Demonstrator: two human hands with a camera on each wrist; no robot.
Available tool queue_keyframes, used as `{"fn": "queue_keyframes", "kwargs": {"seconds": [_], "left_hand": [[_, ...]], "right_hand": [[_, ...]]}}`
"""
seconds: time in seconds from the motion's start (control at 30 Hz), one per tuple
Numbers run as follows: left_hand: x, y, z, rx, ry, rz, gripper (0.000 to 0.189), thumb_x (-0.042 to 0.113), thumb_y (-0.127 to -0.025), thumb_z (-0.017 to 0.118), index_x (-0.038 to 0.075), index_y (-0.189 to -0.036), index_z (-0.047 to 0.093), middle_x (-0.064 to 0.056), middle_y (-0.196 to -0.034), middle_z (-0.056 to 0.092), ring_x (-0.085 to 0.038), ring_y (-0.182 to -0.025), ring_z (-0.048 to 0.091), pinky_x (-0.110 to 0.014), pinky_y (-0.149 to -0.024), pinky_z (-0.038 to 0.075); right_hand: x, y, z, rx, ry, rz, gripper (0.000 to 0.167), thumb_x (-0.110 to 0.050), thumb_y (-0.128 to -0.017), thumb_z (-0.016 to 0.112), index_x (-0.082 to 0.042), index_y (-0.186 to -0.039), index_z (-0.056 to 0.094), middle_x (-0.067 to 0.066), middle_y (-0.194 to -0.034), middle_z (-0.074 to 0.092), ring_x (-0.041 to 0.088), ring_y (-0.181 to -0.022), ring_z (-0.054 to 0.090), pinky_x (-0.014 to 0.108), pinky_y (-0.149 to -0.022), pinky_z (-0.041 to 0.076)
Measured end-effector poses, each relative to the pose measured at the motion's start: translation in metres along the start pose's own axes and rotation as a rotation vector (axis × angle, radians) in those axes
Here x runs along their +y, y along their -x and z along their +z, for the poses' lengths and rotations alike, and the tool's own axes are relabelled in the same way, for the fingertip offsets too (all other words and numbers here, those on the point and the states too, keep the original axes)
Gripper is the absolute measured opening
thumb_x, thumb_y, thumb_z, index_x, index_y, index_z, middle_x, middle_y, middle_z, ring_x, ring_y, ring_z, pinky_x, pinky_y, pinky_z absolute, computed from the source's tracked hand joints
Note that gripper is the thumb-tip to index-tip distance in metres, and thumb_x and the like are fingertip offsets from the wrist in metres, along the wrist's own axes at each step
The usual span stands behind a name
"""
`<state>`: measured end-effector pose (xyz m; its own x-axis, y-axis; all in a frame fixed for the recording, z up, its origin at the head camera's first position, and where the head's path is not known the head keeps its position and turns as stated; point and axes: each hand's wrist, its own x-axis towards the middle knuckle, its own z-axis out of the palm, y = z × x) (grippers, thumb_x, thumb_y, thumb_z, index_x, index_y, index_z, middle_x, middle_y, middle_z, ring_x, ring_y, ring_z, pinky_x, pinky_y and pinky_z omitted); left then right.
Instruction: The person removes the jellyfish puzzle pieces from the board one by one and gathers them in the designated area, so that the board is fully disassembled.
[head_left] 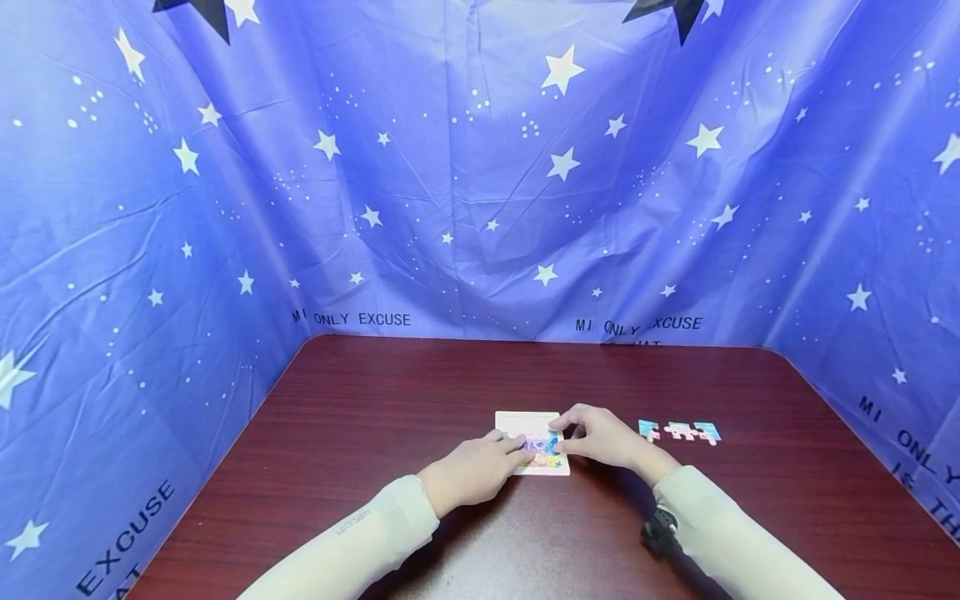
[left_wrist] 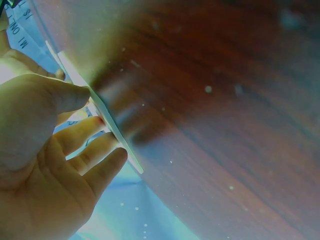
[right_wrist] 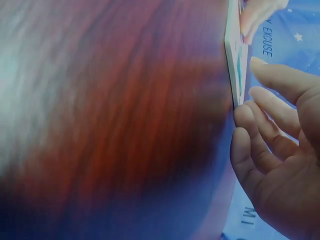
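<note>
A small jigsaw puzzle in a pale square frame [head_left: 516, 415] lies on the table. Coloured pieces [head_left: 537, 445] fill its lower part, while a pale strip shows along the top. My left hand [head_left: 474, 471] rests on the puzzle's left side with extended fingers; in the left wrist view its thumb lies by the frame's edge [left_wrist: 116, 129]. At the right edge, my right hand [head_left: 606, 437] touches the puzzle with bent, loosely spread fingers. The right wrist view shows a gap between its thumb [right_wrist: 277, 80] and fingers, with no piece visible there.
Several loose puzzle pieces [head_left: 681, 431], pink, white and light blue, lie right of the right hand. The dark red wooden table [head_left: 360, 400] is bordered by a blue star-patterned cloth [head_left: 465, 208] at the back and sides. A dark strap [head_left: 660, 532] is at the right wrist.
</note>
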<state>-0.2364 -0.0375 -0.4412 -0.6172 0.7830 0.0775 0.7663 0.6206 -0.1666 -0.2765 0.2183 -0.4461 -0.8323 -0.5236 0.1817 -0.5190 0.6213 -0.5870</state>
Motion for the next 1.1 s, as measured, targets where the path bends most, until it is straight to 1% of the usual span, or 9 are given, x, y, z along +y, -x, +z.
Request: {"fn": "queue_keyframes", "kwargs": {"seconds": [0.13, 0.33, 0.57, 0.73, 0.9, 1.1], "left_hand": [[0.0, 0.0, 0.002, 0.002, -0.005, 0.006, 0.035, 0.025, -0.105, 0.051, 0.023, -0.139, 0.061, -0.001, -0.143, 0.057, -0.017, -0.118, 0.057, -0.028, -0.087, 0.054], [0.0, 0.001, 0.003, 0.004, -0.005, 0.019, 0.036, 0.023, -0.104, 0.054, 0.022, -0.139, 0.061, -0.002, -0.142, 0.057, -0.018, -0.114, 0.058, -0.028, -0.083, 0.056], [0.0, 0.0, 0.0, -0.006, -0.005, 0.011, 0.036, 0.023, -0.104, 0.054, 0.023, -0.139, 0.061, -0.001, -0.142, 0.057, -0.017, -0.115, 0.057, -0.027, -0.083, 0.056], [0.0, 0.0, -0.003, 0.002, -0.025, 0.021, 0.034, 0.023, -0.104, 0.055, 0.023, -0.137, 0.062, -0.001, -0.141, 0.058, -0.018, -0.115, 0.058, -0.027, -0.084, 0.055], [0.0, -0.001, -0.006, 0.01, -0.042, 0.026, 0.034, 0.021, -0.102, 0.057, 0.023, -0.135, 0.064, -0.001, -0.14, 0.059, -0.017, -0.111, 0.058, -0.026, -0.08, 0.056], [0.0, -0.002, -0.008, 0.0, -0.026, 0.018, 0.034, 0.02, -0.102, 0.058, 0.023, -0.135, 0.063, 0.0, -0.14, 0.058, -0.017, -0.11, 0.058, -0.026, -0.078, 0.056]], "right_hand": [[-0.002, -0.003, 0.006, -0.021, 0.031, -0.046, 0.032, -0.018, -0.086, 0.08, -0.001, -0.113, 0.074, 0.005, -0.101, 0.062, 0.004, -0.074, 0.056, 0.025, -0.068, 0.051], [-0.005, -0.006, 0.008, -0.065, 0.063, -0.042, 0.039, -0.021, -0.083, 0.082, 0.0, -0.115, 0.073, 0.003, -0.097, 0.058, 0.003, -0.072, 0.053, 0.025, -0.068, 0.049], [-0.006, -0.008, 0.007, -0.094, 0.088, -0.045, 0.036, -0.019, -0.083, 0.082, -0.002, -0.114, 0.073, 0.002, -0.096, 0.057, 0.006, -0.073, 0.053, 0.024, -0.067, 0.048], [-0.008, -0.009, 0.007, -0.1, 0.075, -0.031, 0.033, -0.016, -0.082, 0.081, -0.002, -0.111, 0.072, 0.003, -0.096, 0.058, 0.01, -0.075, 0.054, 0.025, -0.068, 0.048], [-0.012, -0.013, 0.007, -0.119, 0.028, 0.012, 0.033, -0.011, -0.079, 0.08, 0.0, -0.109, 0.07, 0.006, -0.1, 0.058, 0.013, -0.077, 0.054, 0.026, -0.069, 0.048], [-0.013, -0.015, 0.007, -0.133, 0.009, 0.066, 0.034, -0.011, -0.078, 0.081, -0.001, -0.108, 0.07, 0.006, -0.1, 0.057, 0.011, -0.077, 0.05, 0.027, -0.069, 0.045]]}}
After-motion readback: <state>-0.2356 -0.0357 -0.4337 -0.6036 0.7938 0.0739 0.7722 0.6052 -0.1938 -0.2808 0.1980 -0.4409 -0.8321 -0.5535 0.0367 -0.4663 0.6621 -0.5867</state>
